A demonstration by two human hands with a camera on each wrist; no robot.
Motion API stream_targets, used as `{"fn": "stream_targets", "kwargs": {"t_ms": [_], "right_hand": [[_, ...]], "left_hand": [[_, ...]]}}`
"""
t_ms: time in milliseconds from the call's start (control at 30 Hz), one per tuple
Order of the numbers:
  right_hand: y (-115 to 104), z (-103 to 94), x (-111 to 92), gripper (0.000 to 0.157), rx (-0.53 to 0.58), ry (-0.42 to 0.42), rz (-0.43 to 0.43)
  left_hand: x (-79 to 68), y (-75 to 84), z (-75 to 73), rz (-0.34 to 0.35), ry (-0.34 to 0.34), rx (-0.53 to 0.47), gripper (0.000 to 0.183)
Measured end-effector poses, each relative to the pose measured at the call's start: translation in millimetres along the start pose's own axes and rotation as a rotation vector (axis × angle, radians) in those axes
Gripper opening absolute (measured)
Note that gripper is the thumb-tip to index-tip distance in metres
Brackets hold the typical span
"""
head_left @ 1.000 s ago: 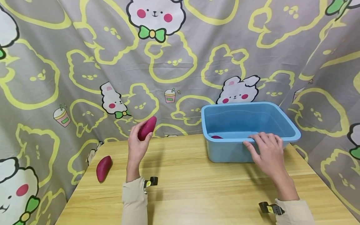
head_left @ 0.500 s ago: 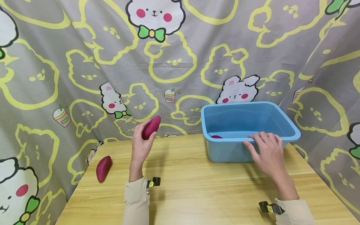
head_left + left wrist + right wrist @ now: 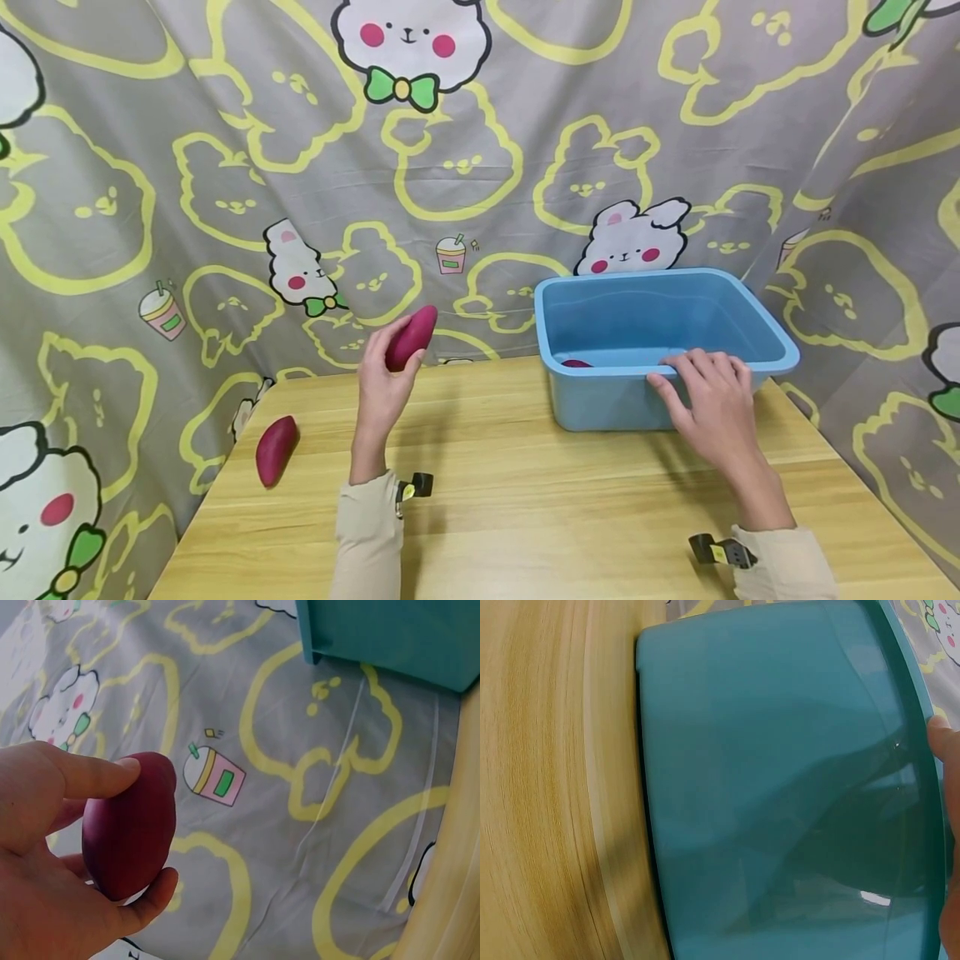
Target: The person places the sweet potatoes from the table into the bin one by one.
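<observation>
My left hand (image 3: pixel 384 379) holds a purple sweet potato (image 3: pixel 413 337) up above the back of the table, left of the middle. In the left wrist view, fingers and thumb close around the sweet potato (image 3: pixel 131 829) from the left. My right hand (image 3: pixel 712 408) grips the near rim of a blue plastic tub (image 3: pixel 603 400), fingers over the edge and thumb on the outer wall. Inside the tub, part of another purple sweet potato (image 3: pixel 576 364) shows above the rim. A further sweet potato (image 3: pixel 277 451) lies on the table at the left. The right wrist view shows mostly the tub's side wall (image 3: pixel 765 765).
The wooden table (image 3: pixel 510 508) carries the tub at its back right. Behind and beside it hangs a grey curtain (image 3: pixel 480 192) with cartoon prints, close to the table's back edge. Small black cameras sit on both wrists.
My left hand has moved a little to the right with the sweet potato, slowing down lately. The right hand and the tub have stayed put.
</observation>
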State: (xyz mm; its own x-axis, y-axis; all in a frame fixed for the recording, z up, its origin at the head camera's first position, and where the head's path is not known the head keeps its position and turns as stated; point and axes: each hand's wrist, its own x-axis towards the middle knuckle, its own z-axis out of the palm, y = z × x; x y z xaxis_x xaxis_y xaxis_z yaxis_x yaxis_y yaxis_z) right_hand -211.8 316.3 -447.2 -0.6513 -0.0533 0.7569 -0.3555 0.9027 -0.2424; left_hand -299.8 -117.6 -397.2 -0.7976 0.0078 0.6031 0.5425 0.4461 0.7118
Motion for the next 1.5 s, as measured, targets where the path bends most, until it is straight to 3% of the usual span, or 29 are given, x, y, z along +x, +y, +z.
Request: {"fn": "stream_targets", "kwargs": {"t_ms": [733, 933, 1500], "right_hand": [[3, -0.5, -1, 0.032, -0.004, -0.001, -0.001], [2, -2.5, -1, 0.033, -0.006, 0.003, 0.004], [3, 0.6, -1, 0.031, -0.010, 0.001, -0.007]], "left_hand": [[-3.4, 15.2, 18.5, 0.029, -0.054, -0.068, 0.049], [-2.1, 19.3, 24.9, 0.067, -0.069, -0.097, 0.051], [-6.1, 21.2, 33.4, 0.085, -0.089, -0.074, 0.050]]}}
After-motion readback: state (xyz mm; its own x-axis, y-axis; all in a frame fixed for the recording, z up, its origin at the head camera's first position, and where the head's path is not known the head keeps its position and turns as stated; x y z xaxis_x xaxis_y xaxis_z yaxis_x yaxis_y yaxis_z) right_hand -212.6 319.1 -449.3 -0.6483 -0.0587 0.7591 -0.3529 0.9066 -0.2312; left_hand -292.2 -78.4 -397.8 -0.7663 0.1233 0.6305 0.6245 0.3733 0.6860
